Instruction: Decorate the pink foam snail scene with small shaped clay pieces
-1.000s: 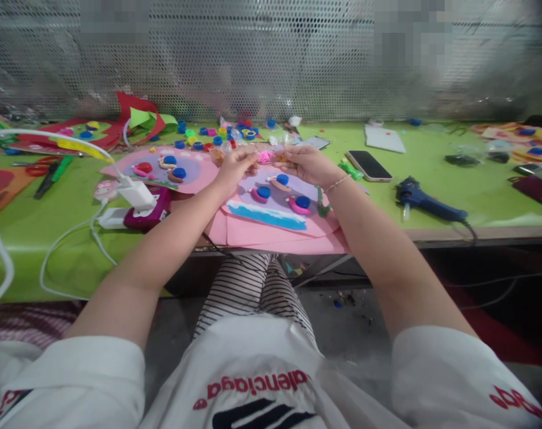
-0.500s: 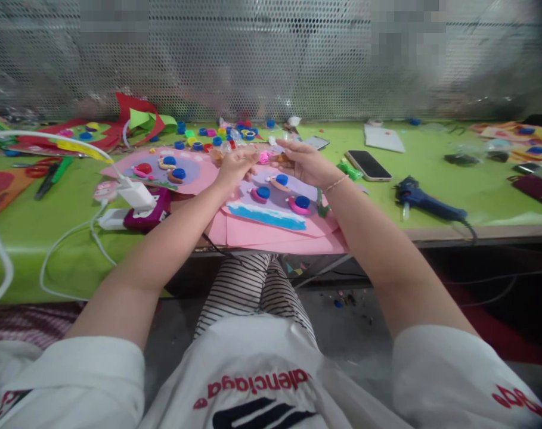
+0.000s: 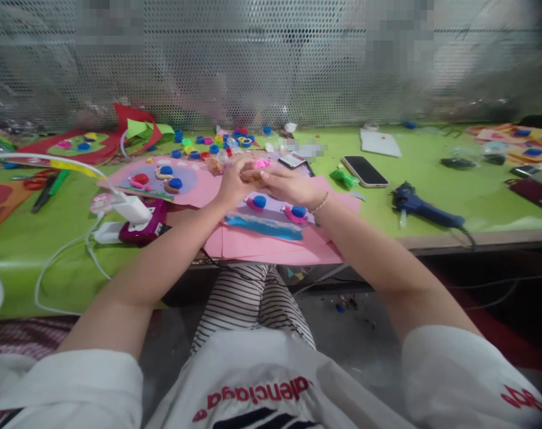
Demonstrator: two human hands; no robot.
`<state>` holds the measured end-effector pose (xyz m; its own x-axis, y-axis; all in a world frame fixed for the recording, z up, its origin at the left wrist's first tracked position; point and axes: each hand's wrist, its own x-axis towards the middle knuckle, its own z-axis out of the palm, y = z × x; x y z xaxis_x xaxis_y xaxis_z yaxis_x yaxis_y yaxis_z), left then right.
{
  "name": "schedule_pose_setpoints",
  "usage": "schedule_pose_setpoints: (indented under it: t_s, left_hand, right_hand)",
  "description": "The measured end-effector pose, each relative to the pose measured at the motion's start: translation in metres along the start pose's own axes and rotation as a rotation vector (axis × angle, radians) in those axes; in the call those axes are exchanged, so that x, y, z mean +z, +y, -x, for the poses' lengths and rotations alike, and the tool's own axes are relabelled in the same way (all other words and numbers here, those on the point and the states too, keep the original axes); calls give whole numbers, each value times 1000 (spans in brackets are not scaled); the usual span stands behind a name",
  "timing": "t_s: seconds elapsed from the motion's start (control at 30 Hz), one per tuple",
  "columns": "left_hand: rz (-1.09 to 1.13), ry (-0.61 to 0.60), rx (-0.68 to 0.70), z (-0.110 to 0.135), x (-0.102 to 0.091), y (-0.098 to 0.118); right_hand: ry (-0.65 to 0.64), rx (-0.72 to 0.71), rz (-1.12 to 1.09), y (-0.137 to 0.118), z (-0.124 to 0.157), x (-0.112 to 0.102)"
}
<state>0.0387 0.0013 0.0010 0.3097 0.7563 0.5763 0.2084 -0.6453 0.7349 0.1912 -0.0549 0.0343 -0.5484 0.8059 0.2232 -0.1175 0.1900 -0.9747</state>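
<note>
My left hand (image 3: 233,182) and my right hand (image 3: 291,186) meet above a pink-and-purple paper picture (image 3: 271,230). A small brown lump (image 3: 251,177), which looks like modelling clay, shows partly between my palms; the fingers hide the rest. My right hand lies across my left with its fingers stretched out. On the picture below are small snail shapes with blue bottle caps, such as the pink snail (image 3: 295,213), above a painted blue strip. Just beyond my fingers is a bright pink lump (image 3: 262,163). To the left lies a second paper picture (image 3: 192,179) with similar snails.
Loose bottle caps (image 3: 214,148) are scattered at the back. On the right are a phone (image 3: 365,171), a green wrapper (image 3: 343,177) and a blue glue gun (image 3: 427,207). A purple power adapter (image 3: 144,222) with white cables, plus scissors (image 3: 45,179), lie left.
My hands have come together, my right hand moving left and down over my left. The brown lump, earlier at my right fingers, is now between the palms. The view has shifted slightly.
</note>
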Motion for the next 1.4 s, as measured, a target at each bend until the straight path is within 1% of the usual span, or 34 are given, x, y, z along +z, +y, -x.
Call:
schedule_pose_setpoints:
  t_s: [0.07,0.17,0.23,0.3,0.43,0.57,0.6,0.67,0.77,0.87,0.93,1.07,1.17,1.27,1.33,1.4]
  left_hand:
    - [-12,-28,11,2,-1,4]
    - [-34,-39,2,6,0,11]
    - [-86,-58,-22,7,0,15]
    - [-81,-98,7,8,-1,19]
    - [-55,-140,81,7,-6,22]
    - [1,-244,92,7,-11,22]
    - [11,-267,82,8,-11,21]
    - [4,-278,55,9,-10,19]
    - [-115,-219,59,13,-5,15]
    - [-310,-160,126,16,-2,14]
    - [-395,-155,184,17,-2,14]
    - [-451,-190,249,17,-4,17]
    - [-410,-203,224,17,-5,21]
    - [-317,-140,138,17,-3,24]
    - [-299,-86,100,17,-2,24]
    - [-324,-72,110,16,-1,22]
  right_hand:
    - [-7,-41,177,-3,0,-2]
    - [-22,-119,462,-5,-1,-9]
    - [-53,-167,575,-3,-3,-14]
    - [-88,-212,618,-1,-5,-18]
    - [-174,-296,590,-3,-3,-20]
    - [-272,-288,579,-11,4,-17]
    - [-271,-276,566,-12,6,-17]
    - [-233,-243,528,-9,8,-16]
    - [-116,-153,460,2,8,-16]
    - [10,-50,329,13,6,-16]
    - [54,1,210,17,4,-16]
    - [81,117,33,15,5,-15]
    - [96,207,-187,8,8,-14]
    - [68,256,-369,1,10,-13]
    - [46,259,-407,-1,10,-12]
    - [43,248,-410,-2,11,-12]
